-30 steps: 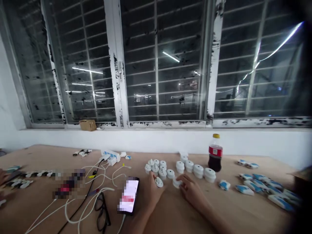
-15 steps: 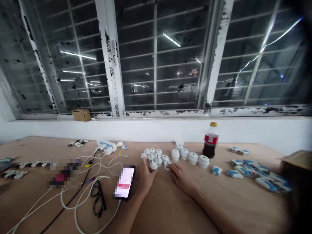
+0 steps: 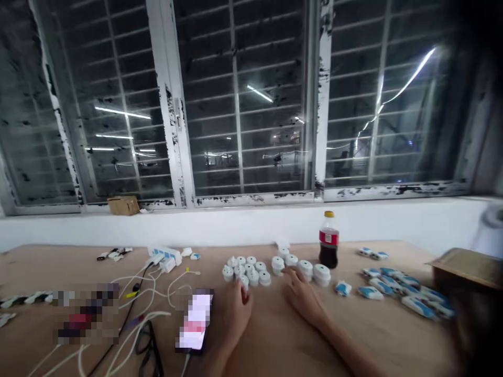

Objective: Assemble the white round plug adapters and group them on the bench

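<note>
My left hand (image 3: 239,309) has its fingers curled at the front of a cluster of small white round plastic pieces (image 3: 250,268). Its fingertips meet the nearest white round piece (image 3: 243,281), partly hidden behind them; some of the cluster carry raised tips. My right hand (image 3: 302,293) lies palm down with fingers apart and stretched forward. Those fingertips are at a row of larger white round caps (image 3: 305,268) with dark centre holes, between the caps on the left and the two on the right. Whether they touch one is blurred.
A cola bottle (image 3: 329,241) stands behind the caps. Blue-and-white pieces (image 3: 393,283) lie to the right, near a brown box (image 3: 467,267). On the left are a lit phone (image 3: 196,319), eyeglasses (image 3: 149,348), a power strip (image 3: 165,256) and tangled white cables (image 3: 153,283).
The view has tilted up and turned slightly right. My right hand has left the small cluster and moved right to the larger caps, its fingers opening. My left hand stays at the cluster's front.
</note>
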Demonstrator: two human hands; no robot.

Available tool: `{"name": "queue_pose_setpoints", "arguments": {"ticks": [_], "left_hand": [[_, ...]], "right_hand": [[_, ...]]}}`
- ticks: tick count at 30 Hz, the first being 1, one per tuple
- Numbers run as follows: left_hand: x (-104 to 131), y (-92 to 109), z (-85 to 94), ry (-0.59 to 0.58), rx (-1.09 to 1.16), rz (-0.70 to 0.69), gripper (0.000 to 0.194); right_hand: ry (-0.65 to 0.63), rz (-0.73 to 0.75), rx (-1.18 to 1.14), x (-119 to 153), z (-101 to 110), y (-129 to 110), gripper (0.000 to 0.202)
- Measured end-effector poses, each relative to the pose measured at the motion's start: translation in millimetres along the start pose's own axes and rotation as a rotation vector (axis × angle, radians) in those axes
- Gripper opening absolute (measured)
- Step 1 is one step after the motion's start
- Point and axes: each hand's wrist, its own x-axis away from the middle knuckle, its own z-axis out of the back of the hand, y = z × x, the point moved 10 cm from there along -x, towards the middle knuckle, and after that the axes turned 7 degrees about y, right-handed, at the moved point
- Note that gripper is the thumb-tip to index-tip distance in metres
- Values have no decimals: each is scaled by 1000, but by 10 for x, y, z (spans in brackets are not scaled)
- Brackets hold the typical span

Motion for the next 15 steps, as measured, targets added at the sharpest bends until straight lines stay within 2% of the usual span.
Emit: {"name": "queue_pose_setpoints", "arguments": {"ticks": [2, 4, 6, 10, 15], "left_hand": [[63, 132, -106, -100, 46, -81, 27], [143, 254, -202, -206, 105, -135, 25], [206, 339, -255, -277, 146, -160, 23], [239, 373, -238, -304, 129, -137, 21], [257, 402, -176, -312, 136, -124, 13]], "right_hand": [[15, 18, 49, -53, -18, -6, 58], [-25, 63, 84, -112, -113, -43, 66], [-56, 87, 95, -176, -200, -47, 67], [-32, 37, 46, -278, -224, 41, 53], [-3, 1, 2, -262, -111, 38, 38]]}}
